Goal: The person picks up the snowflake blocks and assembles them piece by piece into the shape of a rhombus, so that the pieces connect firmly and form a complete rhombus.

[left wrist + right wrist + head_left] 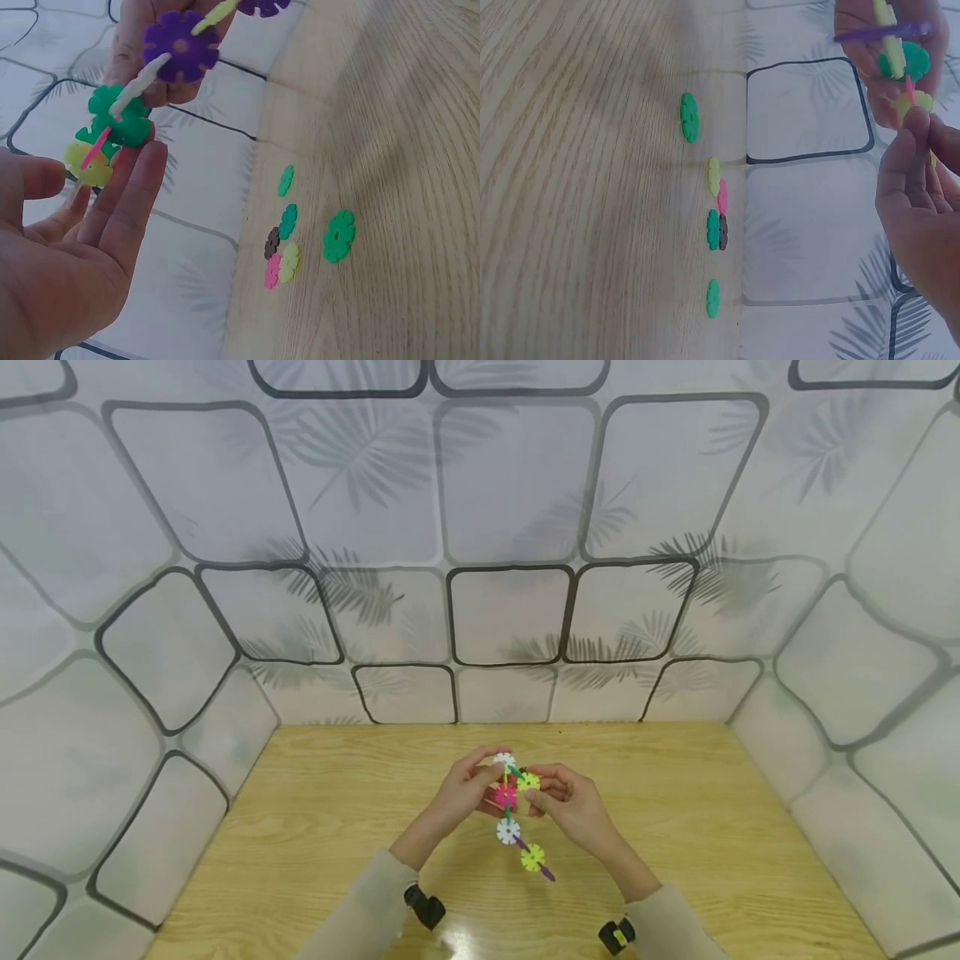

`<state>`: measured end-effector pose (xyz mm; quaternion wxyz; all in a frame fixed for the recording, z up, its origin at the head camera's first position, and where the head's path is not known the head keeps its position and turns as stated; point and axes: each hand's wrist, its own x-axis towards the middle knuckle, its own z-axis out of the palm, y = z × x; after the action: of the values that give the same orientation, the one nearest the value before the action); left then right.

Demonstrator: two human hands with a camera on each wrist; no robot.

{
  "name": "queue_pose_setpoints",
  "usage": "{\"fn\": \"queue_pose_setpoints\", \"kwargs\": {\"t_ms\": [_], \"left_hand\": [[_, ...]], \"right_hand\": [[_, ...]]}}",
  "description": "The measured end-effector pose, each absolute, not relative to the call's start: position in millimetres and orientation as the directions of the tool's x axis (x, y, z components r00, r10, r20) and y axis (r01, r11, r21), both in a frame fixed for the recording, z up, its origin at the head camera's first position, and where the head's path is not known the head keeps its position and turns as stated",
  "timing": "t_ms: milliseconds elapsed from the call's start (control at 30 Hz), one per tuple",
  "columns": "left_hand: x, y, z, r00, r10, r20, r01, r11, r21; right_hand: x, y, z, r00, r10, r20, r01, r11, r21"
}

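Note:
A chain of slotted plastic snowflake discs, joined crosswise in several colours, hangs between both hands. My left hand (461, 793) holds its upper part; the thumb lies by the white disc (504, 762), with fingers behind the pink disc (506, 796). My right hand (573, 810) pinches a yellow disc (528, 783) between thumb and finger, beside the left fingers. Below, a white disc (507, 832) and another yellow disc (533, 858) dangle freely, ending in a purple disc (548, 873). The left wrist view shows a purple disc (181, 46) and a green disc (124, 116) in the chain.
Loose discs lie on the wooden table (337, 827) beyond the hands: a green disc (689, 118), yellow disc (714, 176), pink disc (722, 196), teal disc (712, 230), brown disc (724, 232) and another green disc (713, 298). A patterned wall (510, 610) borders the table.

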<state>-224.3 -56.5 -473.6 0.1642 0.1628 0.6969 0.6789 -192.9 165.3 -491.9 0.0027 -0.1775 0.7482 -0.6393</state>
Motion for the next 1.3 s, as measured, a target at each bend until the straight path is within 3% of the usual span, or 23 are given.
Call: {"fn": "queue_pose_setpoints", "kwargs": {"t_ms": [500,900,1300], "left_hand": [[-220.8,-58.8,-472.2,-0.882,0.468,-0.059,-0.044,0.044,0.998],[-218.6,-57.6,-477.2,-0.856,0.514,0.049,0.127,0.117,0.985],[-217.3,-58.7,-480.1,-0.85,0.516,0.102,0.174,0.092,0.98]], "right_hand": [[-194.6,165.6,-491.1,-0.945,-0.278,0.171,-0.224,0.172,-0.959],[-194.9,163.7,-487.6,-0.941,-0.292,0.172,-0.223,0.151,-0.963],[-195.1,164.2,-487.0,-0.943,-0.271,0.193,-0.244,0.168,-0.955]]}}
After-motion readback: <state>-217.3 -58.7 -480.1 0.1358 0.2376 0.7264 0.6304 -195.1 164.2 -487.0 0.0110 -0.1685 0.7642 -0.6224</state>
